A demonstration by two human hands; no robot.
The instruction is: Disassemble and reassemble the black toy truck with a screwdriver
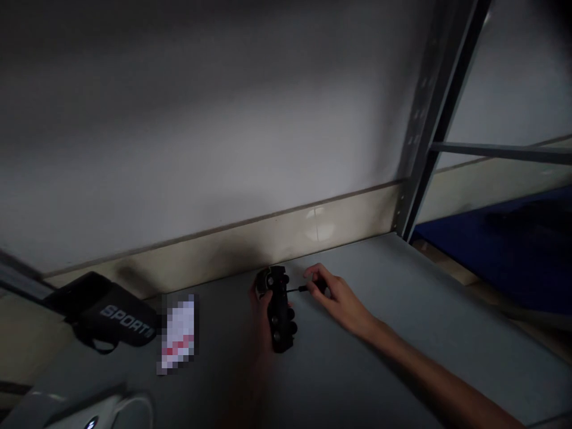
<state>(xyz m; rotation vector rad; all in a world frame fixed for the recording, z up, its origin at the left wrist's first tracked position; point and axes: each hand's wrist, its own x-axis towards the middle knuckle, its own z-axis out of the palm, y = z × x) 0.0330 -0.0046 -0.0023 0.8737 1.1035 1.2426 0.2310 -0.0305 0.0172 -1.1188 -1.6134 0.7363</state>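
A black toy truck (280, 313) lies tipped on its side, its several round wheels facing right and up. Wrapped around its left side, my left hand (263, 302) is closed on it; some of the fingers are hidden behind the truck. My right hand (333, 295) grips the dark handle of a screwdriver (302, 289) between thumb and fingers. The thin shaft points left, and its tip meets the truck's underside between the wheels. Dim light hides whether the tip sits in a screw.
Both hands are over a grey shelf (361, 274) against a wall. At left are a black bag marked SPORT (120, 313) and a blurred white and red packet (179, 333). A white device (96, 414) lies near the front left. A metal post (435, 125) rises at right.
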